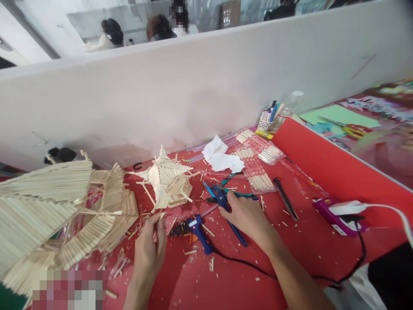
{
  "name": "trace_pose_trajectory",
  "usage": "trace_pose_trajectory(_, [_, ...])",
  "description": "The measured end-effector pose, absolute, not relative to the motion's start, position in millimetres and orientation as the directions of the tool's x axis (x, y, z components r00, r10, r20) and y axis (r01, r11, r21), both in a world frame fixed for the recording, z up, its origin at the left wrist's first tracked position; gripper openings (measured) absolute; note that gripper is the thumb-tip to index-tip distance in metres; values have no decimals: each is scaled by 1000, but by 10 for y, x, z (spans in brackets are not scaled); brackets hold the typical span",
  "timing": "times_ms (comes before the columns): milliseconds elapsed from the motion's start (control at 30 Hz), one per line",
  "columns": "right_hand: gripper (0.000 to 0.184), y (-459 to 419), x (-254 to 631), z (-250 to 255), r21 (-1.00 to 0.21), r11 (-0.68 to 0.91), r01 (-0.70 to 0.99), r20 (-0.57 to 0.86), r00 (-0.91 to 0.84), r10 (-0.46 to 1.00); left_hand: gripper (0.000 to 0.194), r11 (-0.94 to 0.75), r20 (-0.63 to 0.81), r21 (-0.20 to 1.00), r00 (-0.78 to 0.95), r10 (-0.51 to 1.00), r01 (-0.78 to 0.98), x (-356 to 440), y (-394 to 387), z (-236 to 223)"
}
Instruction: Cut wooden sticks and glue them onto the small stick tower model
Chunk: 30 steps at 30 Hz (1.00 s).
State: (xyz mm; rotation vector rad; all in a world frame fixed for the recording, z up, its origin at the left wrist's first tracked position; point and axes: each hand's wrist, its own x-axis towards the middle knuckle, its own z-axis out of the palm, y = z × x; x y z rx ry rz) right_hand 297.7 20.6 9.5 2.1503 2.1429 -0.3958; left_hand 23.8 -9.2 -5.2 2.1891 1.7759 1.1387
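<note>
My left hand [150, 241] pinches a short wooden stick [162, 215] between thumb and fingertips. On the red table, my right hand [245, 215] has its fingers on a blue hand cutter [220, 197], one long handle reaching toward me. Other dark-handled pliers [247, 196] lie partly under that hand. Between my hands rests a blue glue gun [200, 232], a small red light showing on it. Just beyond my left hand sits a small pointed-roof model [164, 178] built of sticks. A larger stick-built structure [38, 206] fills the left side.
Packs of wooden sticks [253, 170] and crumpled white tissue [219, 154] lie behind the tools. To the right are a black utility knife [285, 198], a purple power strip [337, 217] and a red board [335, 168]. The glue gun's black cord [245, 261] crosses the table. A white partition [161, 94] stands behind.
</note>
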Motion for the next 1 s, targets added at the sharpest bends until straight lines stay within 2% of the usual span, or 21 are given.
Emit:
trace_pose_trajectory(233, [32, 154, 2994, 116, -129, 10, 992, -202, -36, 979, 16, -280, 645, 303, 20, 764, 911, 147, -109, -141])
trace_pose_trajectory(400, [35, 100, 2954, 9, -175, 119, 977, -40, -128, 991, 17, -373, 690, 253, 104, 716, 893, 123, -111, -183])
trace_pose_trajectory(533, [41, 140, 2941, -180, -143, 208, 968, 121, -192, 974, 21, -458, 713, 243, 162, 682, 855, 132, -119, -123])
trace_pose_trajectory(700, [44, 257, 2986, -332, -152, 203, 967, 69, -195, 978, 18, -519, 712, 247, 210, 670, 818, 114, -114, -117])
trace_pose_trajectory(833, [38, 304, 3001, -352, -158, 178, 971, 48, -173, 984, 15, -477, 683, 281, 176, 709, 833, 104, -90, -213])
trace_pose_trajectory(1000, [40, 296, 3000, -350, -175, 169, 970, 58, -162, 985, 16, -435, 645, 346, 126, 753, 831, 113, -71, -266])
